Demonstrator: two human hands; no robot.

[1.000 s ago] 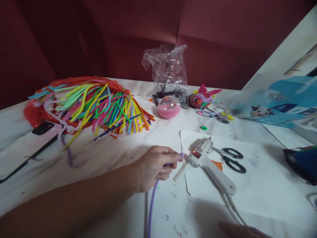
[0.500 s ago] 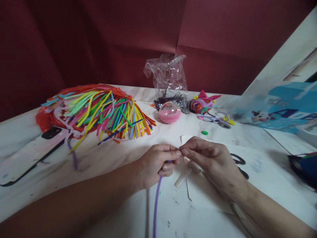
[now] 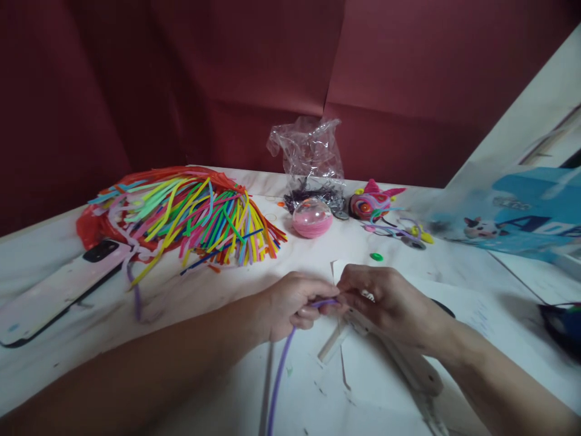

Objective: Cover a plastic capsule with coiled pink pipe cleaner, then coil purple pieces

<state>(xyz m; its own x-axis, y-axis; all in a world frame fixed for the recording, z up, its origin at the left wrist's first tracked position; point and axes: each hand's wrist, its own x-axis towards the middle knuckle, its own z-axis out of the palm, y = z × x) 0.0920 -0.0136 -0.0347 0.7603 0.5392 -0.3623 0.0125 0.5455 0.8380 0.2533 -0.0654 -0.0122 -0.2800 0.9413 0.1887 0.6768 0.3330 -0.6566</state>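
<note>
A purple pipe cleaner (image 3: 278,378) runs up from the bottom edge into my left hand (image 3: 295,303), whose thumb and fingers are closed on it. A short length of it shows between the two hands. My right hand (image 3: 385,306) pinches at the end of that length, fingertips almost touching the left ones; the exact tip is hidden. Beneath my right hand lies a pale tool (image 3: 424,372), mostly covered by the hand. A translucent stick (image 3: 333,343) lies just below the fingertips, on white paper (image 3: 472,303).
Many coloured pipe cleaners (image 3: 218,224) lie in a red wrapper at left, beside a phone (image 3: 59,290). Behind are a pink-filled clear ball (image 3: 312,219), a plastic bag (image 3: 311,151), a pink decorated ball (image 3: 370,203) and a green button (image 3: 376,257). A blue-white package (image 3: 521,206) stands right.
My right hand has turned and come lower, and more of the purple pipe cleaner shows between the hands. The whole view has shifted slightly, with the scene sitting lower.
</note>
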